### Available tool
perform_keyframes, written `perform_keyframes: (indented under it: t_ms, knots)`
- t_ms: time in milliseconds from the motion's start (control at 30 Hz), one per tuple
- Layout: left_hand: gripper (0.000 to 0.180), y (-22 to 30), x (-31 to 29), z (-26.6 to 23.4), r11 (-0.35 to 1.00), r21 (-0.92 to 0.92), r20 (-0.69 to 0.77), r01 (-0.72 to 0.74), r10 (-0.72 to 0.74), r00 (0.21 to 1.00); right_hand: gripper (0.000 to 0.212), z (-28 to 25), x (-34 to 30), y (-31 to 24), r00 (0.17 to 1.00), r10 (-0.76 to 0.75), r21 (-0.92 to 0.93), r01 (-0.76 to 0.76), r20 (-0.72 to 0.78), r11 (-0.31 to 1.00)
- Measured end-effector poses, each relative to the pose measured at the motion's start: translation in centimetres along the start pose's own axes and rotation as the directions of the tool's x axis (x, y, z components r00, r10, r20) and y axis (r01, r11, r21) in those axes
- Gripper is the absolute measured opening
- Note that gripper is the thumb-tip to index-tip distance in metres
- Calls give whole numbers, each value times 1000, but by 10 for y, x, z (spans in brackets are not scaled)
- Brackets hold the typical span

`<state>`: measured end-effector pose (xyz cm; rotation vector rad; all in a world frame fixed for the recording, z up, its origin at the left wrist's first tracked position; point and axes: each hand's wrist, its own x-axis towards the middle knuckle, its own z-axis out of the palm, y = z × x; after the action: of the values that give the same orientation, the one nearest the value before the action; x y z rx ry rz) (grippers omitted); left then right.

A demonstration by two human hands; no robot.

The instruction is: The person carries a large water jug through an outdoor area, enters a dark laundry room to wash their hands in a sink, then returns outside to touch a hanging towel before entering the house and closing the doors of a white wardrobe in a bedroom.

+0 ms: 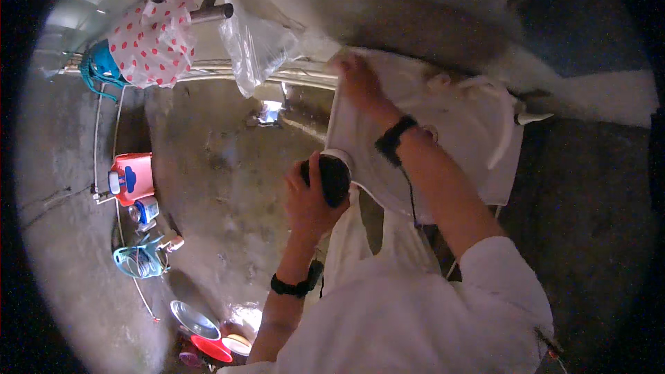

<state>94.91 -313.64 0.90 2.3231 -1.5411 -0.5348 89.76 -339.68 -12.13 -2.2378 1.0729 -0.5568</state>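
Observation:
My left hand [315, 197] is wrapped round a dark, round object [333, 181] with a pale rim, just off the near left edge of a white washbasin [504, 166]. Whether it is a cup or a lidded jar I cannot make out. My right hand [361, 88] reaches across to the basin's far left corner. Its fingers are smeared by motion, so their grip does not show. A dark band circles each wrist, and a thin dark cord hangs from the right one.
A curved white spout or pipe [509, 131] arches over the basin's right side. At the far left hang a red-dotted plastic bag [154, 45] and a clear bag [255, 41]. Along the left wall are a pink container [134, 179], a teal basket [142, 260] and several basins [195, 320].

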Motion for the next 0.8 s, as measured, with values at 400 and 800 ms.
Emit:
perform_keyframes:
  t_ms: [400,800]
  knots:
    - [101,-28,20,-16,989,-62,-36,-134,132,991,41,10,-79,-8,697,-554,322,452,455,832]
    - [93,30,196,-33,837,166,-277,-522,547,790,54,7,-84,-2,919,-387,-9,389,82,921]
